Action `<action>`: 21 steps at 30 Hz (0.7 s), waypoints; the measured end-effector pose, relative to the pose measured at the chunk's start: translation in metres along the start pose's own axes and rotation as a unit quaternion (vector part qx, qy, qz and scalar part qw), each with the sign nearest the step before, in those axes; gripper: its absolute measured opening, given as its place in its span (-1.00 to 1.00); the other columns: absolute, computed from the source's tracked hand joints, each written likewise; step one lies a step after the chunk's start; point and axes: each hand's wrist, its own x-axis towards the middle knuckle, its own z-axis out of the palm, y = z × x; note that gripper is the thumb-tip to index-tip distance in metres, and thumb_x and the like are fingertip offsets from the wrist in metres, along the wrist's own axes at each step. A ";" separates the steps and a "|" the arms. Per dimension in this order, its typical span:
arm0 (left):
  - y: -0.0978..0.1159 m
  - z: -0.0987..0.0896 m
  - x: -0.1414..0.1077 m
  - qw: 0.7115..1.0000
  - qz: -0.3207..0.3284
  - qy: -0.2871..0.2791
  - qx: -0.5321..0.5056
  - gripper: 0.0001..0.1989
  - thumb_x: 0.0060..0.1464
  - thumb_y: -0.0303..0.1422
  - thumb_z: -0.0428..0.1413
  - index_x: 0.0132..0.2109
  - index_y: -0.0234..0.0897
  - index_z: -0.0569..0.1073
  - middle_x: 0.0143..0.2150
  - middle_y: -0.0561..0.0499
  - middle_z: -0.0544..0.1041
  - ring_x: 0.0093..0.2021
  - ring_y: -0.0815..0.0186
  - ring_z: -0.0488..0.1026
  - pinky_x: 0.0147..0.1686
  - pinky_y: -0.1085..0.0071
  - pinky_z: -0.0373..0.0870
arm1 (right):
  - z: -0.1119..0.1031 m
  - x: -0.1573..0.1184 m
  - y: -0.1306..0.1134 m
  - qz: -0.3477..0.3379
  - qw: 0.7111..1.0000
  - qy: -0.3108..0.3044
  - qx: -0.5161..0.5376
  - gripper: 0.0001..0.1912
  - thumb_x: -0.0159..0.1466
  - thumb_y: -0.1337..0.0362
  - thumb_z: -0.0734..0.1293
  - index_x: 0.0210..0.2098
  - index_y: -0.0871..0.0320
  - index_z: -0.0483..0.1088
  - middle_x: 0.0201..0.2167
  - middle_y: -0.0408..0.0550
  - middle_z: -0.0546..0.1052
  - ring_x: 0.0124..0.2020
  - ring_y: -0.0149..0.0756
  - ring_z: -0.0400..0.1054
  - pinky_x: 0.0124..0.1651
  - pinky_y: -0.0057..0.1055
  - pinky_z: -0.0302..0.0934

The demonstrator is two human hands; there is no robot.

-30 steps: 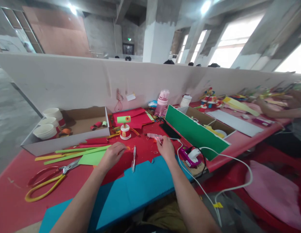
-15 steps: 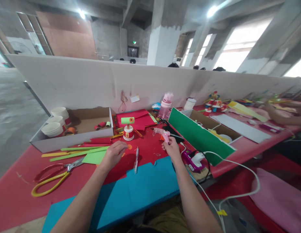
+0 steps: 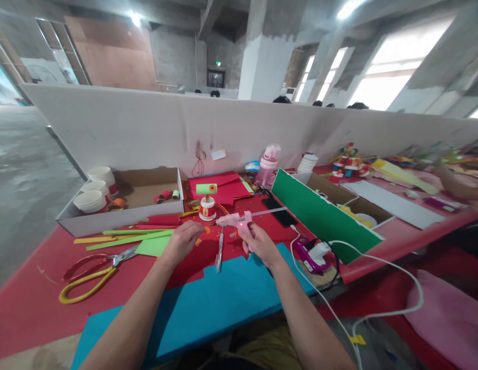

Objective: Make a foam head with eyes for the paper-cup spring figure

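My right hand (image 3: 260, 244) is wrapped round the handle of a pink glue gun (image 3: 239, 221), whose nozzle points left and whose clear glue stick juts out behind. A small red light glows on its body. My left hand (image 3: 184, 241) is closed in a pinch, just left of the nozzle; whatever sits between its fingertips is hidden. Behind both hands stands a small paper-cup figure (image 3: 207, 209) with a green paper tube (image 3: 206, 189) on top. A pen (image 3: 220, 252) lies between my hands. Green paper (image 3: 152, 246) lies beside my left hand.
Scissors (image 3: 115, 259) with red and yellow handles lie at the left. Behind them a cardboard box (image 3: 119, 222) holds paper cups. On the right are a phone (image 3: 279, 211), a green-sided box (image 3: 319, 218) and a purple power strip (image 3: 312, 257) with cables. Blue board (image 3: 223, 298) lies in front.
My right hand has brought the glue gun left and toward me, close to my left hand; the phone beneath it now shows more. My left hand keeps its pinch. The view has shifted slightly.
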 end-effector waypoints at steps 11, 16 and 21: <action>-0.001 0.000 -0.001 1.000 -0.002 -0.007 0.005 -0.84 0.20 -0.49 0.00 -0.18 -0.26 0.47 -0.23 -0.07 0.54 -0.18 0.35 0.49 -0.16 0.42 0.45 | 0.001 -0.003 0.002 -0.012 0.998 -0.023 -0.063 -0.59 0.20 -0.01 0.29 -0.14 0.19 0.29 -0.72 -0.30 0.33 -0.72 -0.46 0.17 -0.65 -0.53 0.08; -0.001 0.000 -0.001 1.000 -0.007 -0.008 0.009 -0.84 0.20 -0.49 -0.01 -0.19 -0.26 0.47 -0.23 -0.06 0.54 -0.20 0.34 0.49 -0.18 0.41 0.45 | 0.000 -0.003 0.000 -0.010 0.996 -0.023 -0.082 -0.55 0.21 -0.02 0.27 -0.09 0.21 0.28 -0.73 -0.32 0.29 -0.71 -0.45 0.18 -0.64 -0.53 0.09; 0.000 0.000 -0.001 1.000 -0.008 -0.013 0.014 -0.84 0.21 -0.47 -0.02 -0.20 -0.26 0.46 -0.23 -0.06 0.54 -0.19 0.35 0.49 -0.18 0.41 0.45 | -0.001 -0.004 0.003 -0.025 0.994 -0.022 -0.102 -0.61 0.24 -0.01 0.24 -0.16 0.20 0.31 -0.66 -0.25 0.37 -0.69 -0.47 0.19 -0.62 -0.55 0.09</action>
